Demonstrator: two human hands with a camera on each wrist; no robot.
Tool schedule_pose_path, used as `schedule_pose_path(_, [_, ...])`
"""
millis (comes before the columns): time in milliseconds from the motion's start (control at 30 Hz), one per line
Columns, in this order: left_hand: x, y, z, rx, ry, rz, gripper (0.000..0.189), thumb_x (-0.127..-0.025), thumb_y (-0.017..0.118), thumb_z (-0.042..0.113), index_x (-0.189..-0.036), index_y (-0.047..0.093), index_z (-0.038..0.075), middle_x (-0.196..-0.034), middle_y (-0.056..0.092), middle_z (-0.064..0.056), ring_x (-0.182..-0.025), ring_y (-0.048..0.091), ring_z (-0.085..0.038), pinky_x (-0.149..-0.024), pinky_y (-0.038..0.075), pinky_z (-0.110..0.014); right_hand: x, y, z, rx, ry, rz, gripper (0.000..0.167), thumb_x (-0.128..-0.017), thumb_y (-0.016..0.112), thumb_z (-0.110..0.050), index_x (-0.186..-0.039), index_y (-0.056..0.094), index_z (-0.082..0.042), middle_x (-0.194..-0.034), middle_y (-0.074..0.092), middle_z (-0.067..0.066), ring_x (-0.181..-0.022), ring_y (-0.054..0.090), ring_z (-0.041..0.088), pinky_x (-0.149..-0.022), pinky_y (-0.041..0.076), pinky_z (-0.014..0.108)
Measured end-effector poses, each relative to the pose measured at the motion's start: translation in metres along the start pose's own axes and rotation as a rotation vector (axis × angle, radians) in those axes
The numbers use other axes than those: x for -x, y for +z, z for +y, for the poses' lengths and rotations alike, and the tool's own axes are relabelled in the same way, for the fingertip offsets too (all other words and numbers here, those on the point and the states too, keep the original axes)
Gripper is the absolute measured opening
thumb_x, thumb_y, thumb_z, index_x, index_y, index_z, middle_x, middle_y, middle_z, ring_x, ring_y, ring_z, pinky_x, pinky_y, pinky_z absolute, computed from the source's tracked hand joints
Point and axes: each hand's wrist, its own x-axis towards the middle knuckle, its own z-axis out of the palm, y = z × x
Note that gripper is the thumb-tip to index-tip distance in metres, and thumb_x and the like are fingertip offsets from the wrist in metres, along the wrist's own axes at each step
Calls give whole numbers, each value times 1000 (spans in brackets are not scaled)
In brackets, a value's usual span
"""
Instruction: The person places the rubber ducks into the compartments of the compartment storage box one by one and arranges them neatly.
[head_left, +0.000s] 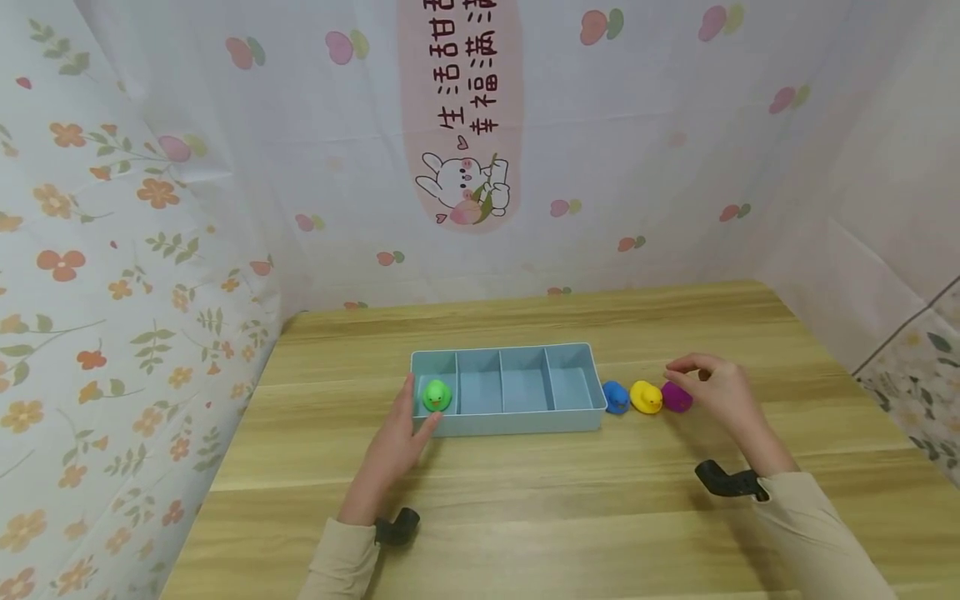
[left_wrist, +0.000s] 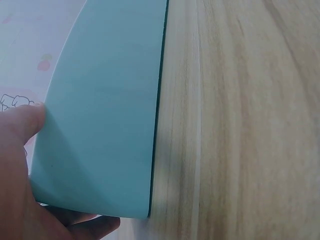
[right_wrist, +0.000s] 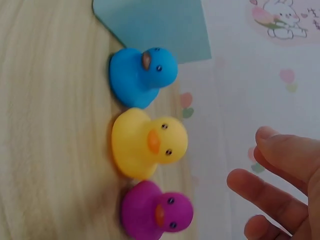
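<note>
A light blue storage box (head_left: 517, 423) with a row of compartments sits on the table. In its leftmost compartment is a green rubber duck (head_left: 437, 395). My left hand (head_left: 392, 446) holds the box's left end, thumb at the front rim and fingers around the end wall. To the right of the box, a blue rubber duck (right_wrist: 132, 77), a yellow rubber duck (right_wrist: 137, 145) and a purple rubber duck (right_wrist: 145, 212) form a row. Above and beside the purple duck hovers my right hand (head_left: 716, 390), fingers loosely bent, holding nothing.
The wooden table (head_left: 510, 517) runs back to a printed cloth wall (head_left: 315, 167). Floral cloth (head_left: 112, 333) hangs along the left side, and more cloth closes the right. The other box compartments (head_left: 525, 383) show bare floors.
</note>
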Motion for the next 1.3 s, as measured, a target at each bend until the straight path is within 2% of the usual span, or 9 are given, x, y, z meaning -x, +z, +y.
schedule_pose_path(133, [1, 0, -1, -3, -3, 1, 81, -98, 49, 43, -153, 4, 3, -158, 13, -21, -144, 19, -38, -116, 21, -53, 3, -2, 7, 0, 12, -22, 27, -89, 69, -29, -99, 73, -5, -93, 68, 14, -74, 42, 17, -53, 33, 23])
schedule_pose_path(400, [-1, 0, -1, -1, 2, 2, 81, -98, 48, 44, -153, 3, 3, -158, 13, -21, -144, 20, -37, -116, 21, -52, 12, -2, 25, 12, -7, -57, 31, -87, 71, -27, -106, 70, -2, -87, 64, 12, -66, 40, 11, -49, 32, 23])
schedule_pose_path(533, [-1, -1, -1, -13, 1, 0, 81, -98, 47, 45, -153, 3, 4, -158, 13, -21, -144, 20, -37, -116, 21, -52, 14, -1, 32, 20, 3, -77, 38, -85, 73, -28, -113, 68, -2, -90, 64, 14, -68, 42, 12, -49, 33, 23])
schedule_pose_path(800, [1, -1, 1, -9, -4, -7, 81, -98, 48, 43, -153, 4, 3, -158, 13, -21, -144, 19, -37, -117, 20, -51, 11, 6, 45, -12, 42, -181, 50, -86, 71, -33, -124, 60, -2, -121, 58, 25, -87, 53, 26, -61, 41, 26])
schedule_pose_path(1100, [1, -2, 4, 3, -5, -8, 81, -99, 49, 41, -153, 3, 2, -158, 13, -22, -144, 19, -38, -116, 20, -52, 12, 13, 58, -10, -25, -192, 52, -83, 75, -23, -125, 58, 1, -115, 59, 27, -79, 51, 20, -62, 42, 23])
schedule_pose_path(1300, [0, -1, 2, 6, -9, -5, 82, -98, 48, 43, -153, 3, 3, -158, 13, -22, -144, 19, -39, -116, 20, -54, 12, 15, 60, -10, -1, -206, 53, -83, 75, -21, -127, 57, 1, -117, 57, 27, -82, 51, 24, -62, 41, 24])
